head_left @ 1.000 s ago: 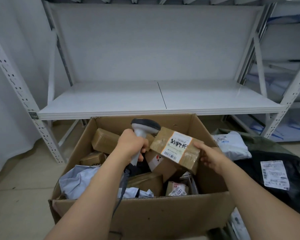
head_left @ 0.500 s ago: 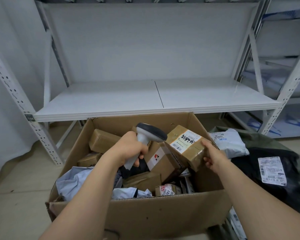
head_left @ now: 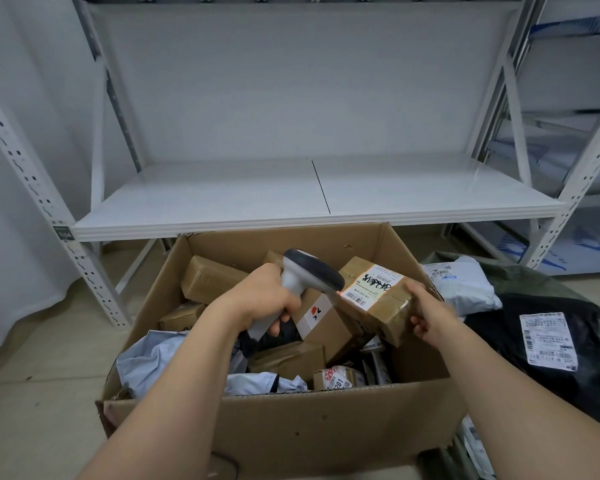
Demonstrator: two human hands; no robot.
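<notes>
My left hand (head_left: 267, 299) grips the handle of a grey barcode scanner (head_left: 310, 271), whose dark head points at a small brown parcel (head_left: 381, 306). My right hand (head_left: 426, 317) holds that parcel by its right end, above the big open cardboard box (head_left: 291, 427). The parcel's white label with a barcode and black handwriting faces up, and an orange glow lies on the label's edge by the scanner head. Several other brown parcels and pale mailer bags lie inside the box.
A white metal shelf (head_left: 222, 202) stands just behind the box, its posts at left and right. To the right of the box lie a white mailer bag (head_left: 465, 285) and a black bag with a label (head_left: 548, 341). Beige floor lies at left.
The scanner head has come down close to the parcel's label, where an orange glow now shows. My right hand has tilted the parcel so its label faces the scanner.
</notes>
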